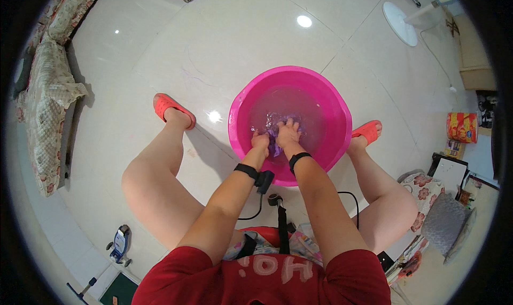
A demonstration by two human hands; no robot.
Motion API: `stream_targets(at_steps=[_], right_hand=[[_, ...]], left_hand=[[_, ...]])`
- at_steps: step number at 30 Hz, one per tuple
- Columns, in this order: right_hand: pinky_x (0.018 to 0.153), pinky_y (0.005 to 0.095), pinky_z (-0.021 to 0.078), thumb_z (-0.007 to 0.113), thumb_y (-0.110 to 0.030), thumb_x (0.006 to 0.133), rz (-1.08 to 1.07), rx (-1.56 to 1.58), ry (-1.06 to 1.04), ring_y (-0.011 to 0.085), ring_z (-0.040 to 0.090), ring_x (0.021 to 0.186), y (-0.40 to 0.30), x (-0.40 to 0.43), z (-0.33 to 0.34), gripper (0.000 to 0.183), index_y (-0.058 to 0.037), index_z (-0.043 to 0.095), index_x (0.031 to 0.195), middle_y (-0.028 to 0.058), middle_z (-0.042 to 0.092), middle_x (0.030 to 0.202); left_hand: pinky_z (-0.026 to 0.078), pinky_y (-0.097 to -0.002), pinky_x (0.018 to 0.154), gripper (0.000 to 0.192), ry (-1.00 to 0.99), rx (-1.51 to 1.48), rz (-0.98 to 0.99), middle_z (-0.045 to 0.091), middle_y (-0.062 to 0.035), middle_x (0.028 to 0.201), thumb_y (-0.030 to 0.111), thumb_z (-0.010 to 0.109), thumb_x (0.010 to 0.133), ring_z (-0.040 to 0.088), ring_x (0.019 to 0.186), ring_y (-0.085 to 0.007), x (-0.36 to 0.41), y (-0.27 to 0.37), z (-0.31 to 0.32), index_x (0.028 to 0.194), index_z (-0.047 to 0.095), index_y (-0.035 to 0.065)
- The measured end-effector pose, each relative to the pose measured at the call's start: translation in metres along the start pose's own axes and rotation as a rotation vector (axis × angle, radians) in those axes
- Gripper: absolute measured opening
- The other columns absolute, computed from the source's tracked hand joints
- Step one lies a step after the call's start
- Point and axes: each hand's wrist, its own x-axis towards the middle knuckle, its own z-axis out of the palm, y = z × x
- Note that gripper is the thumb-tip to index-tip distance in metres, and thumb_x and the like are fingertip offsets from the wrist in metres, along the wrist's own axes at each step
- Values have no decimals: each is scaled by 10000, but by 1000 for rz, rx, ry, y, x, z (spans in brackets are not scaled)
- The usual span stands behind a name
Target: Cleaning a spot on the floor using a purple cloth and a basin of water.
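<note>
A pink plastic basin point(335, 144) stands on the floor between my feet, with cloudy water point(308, 104) in it. Purple cloth point(275, 146) lies wet in the near part of the water, partly hidden under my hands. My left hand point(261, 140) is curled at the left edge of the cloth and grips it. Palm down on the cloth, my right hand point(288, 132) has its fingers spread, the tips at the water. Splashes and bubbles show just beyond the fingers.
Orange slippers point(172, 109) are on my feet, either side of the basin. A scooter point(120, 244) stands at lower left, a fabric-covered sofa point(50, 112) at far left. A white round stand base point(399, 23) is at upper right; a grey cushion point(445, 223) lies at right.
</note>
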Motion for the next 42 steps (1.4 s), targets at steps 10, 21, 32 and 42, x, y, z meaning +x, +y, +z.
stream_targets(at_steps=[10, 21, 32, 42], right_hand=[[998, 439, 413, 751, -191, 747, 375, 676, 118, 326, 463, 1213, 17, 18, 23, 705, -94, 423, 1364, 184, 473, 1308], [693, 392, 499, 678, -355, 841, -55, 1029, 474, 315, 648, 743, -34, -32, -25, 349, -15, 659, 913, 192, 673, 819], [777, 509, 481, 536, -341, 914, -255, 407, 510, 430, 612, 879, -20, 3, -38, 330, -23, 618, 937, 253, 624, 976], [1085, 648, 175, 547, -405, 902, -206, -145, -25, 420, 161, 1405, -8, 3, -18, 654, -241, 288, 1480, 180, 162, 1549]], left_hand=[[407, -525, 984, 609, -122, -10, -233, 326, -140, 1489, 412, 506, 960, 428, 1287, -310, -13, 15, 31, 1474, 290, 166], [537, -402, 775, 293, -472, -230, -84, 611, -113, 1056, 212, 397, 1018, 614, 916, -242, -21, 58, 17, 1256, 506, 82], [513, -386, 615, 299, -231, -10, 90, 606, -114, 999, 206, 449, 985, 591, 793, -218, -29, 60, 18, 1223, 530, 44], [449, -488, 927, 708, -87, 438, 181, 456, -216, 1386, 265, 581, 910, 476, 1231, -352, 32, 13, -9, 1493, 218, 94]])
